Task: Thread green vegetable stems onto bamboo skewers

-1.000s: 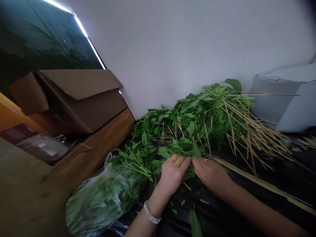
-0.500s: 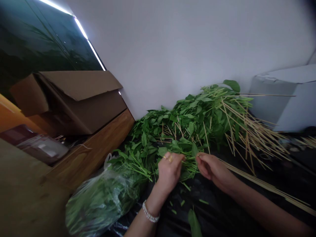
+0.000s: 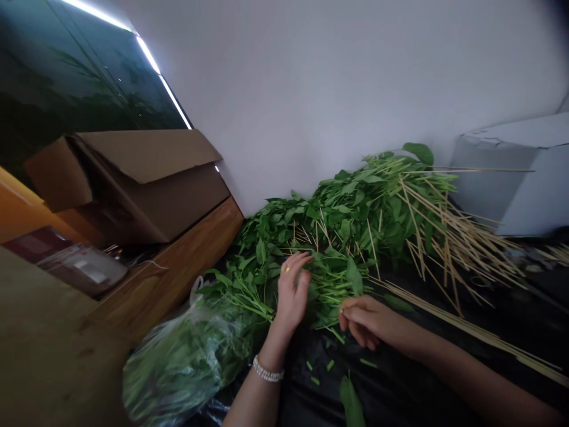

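Observation:
My left hand point(image 3: 293, 293), with a ring and a beaded bracelet, reaches to the left edge of a small heap of leafy green stems point(image 3: 331, 287). Its fingers are extended and the thumb stands apart; nothing shows in its grip. My right hand point(image 3: 362, 320) is at the near right of that heap, thumb and forefinger pinched together and the other fingers curled. Whatever may be in the pinch is too small to make out. Below the hands, cut stem bits point(image 3: 329, 365) and a single leaf point(image 3: 351, 403) lie on black plastic sheeting point(image 3: 391, 385).
Behind, a big pile of greens point(image 3: 347, 196) lies along the wall, with thin wooden sticks point(image 3: 462, 243) at its right. More sticks point(image 3: 471, 332) run beside my right forearm. A clear bag of greens point(image 3: 186, 362) and a cardboard box point(image 3: 155, 178) are left; a white box point(image 3: 507, 178) is right.
My left hand has moved slightly left and its fingers have opened. My right hand has shifted down and left, away from the upright leaf. A leaf now lies beside the sticks beyond my right wrist.

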{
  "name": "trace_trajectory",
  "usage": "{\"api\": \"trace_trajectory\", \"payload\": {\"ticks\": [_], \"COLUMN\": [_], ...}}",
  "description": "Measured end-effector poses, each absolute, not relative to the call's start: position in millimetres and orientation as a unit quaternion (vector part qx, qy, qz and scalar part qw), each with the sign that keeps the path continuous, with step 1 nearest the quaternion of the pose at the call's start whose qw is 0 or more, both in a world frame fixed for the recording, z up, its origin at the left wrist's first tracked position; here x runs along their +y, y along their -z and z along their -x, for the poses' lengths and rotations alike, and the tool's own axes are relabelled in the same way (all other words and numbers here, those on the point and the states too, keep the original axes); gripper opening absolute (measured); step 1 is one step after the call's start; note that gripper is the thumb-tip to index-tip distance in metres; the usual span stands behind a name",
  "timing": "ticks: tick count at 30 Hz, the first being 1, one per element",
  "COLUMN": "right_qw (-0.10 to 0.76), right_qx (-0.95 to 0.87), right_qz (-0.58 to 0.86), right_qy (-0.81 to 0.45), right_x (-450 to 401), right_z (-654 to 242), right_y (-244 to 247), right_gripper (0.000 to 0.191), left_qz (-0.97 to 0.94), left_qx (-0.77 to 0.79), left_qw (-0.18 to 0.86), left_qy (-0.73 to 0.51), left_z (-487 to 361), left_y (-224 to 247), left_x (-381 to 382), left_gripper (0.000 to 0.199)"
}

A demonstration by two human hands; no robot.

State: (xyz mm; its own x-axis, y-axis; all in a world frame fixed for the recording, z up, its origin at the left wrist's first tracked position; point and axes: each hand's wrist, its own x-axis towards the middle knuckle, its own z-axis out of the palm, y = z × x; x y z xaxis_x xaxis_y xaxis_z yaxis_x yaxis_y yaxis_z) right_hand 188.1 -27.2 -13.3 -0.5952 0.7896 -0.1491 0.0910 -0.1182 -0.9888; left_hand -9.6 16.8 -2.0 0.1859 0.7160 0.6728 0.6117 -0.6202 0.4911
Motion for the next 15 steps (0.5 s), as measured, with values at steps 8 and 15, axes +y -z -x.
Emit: {"api": "trace_trajectory", "payload": {"ticks": [8, 15], "right_qw": [0.248, 0.161], "right_qx": [-0.661, -0.699], "right_qz": [0.355, 0.328], "right_qy": [-0.613, -0.614], "right_x": [-37.5, -49.4], "right_z": [-185.0, -181.6], "right_y": [13.2, 5.8], "right_gripper": [0.029, 0.024], "left_qz": [-0.683, -0.791], "left_qx": [0.495, 0.518], "left_qw": [0.072, -0.020], "left_qy": [-0.533, -0.326], "left_z": [49.8, 112.2], "left_y": [-50.3, -60.1], "left_x": [-7.6, -19.7], "left_gripper": [0.021, 0.015]}}
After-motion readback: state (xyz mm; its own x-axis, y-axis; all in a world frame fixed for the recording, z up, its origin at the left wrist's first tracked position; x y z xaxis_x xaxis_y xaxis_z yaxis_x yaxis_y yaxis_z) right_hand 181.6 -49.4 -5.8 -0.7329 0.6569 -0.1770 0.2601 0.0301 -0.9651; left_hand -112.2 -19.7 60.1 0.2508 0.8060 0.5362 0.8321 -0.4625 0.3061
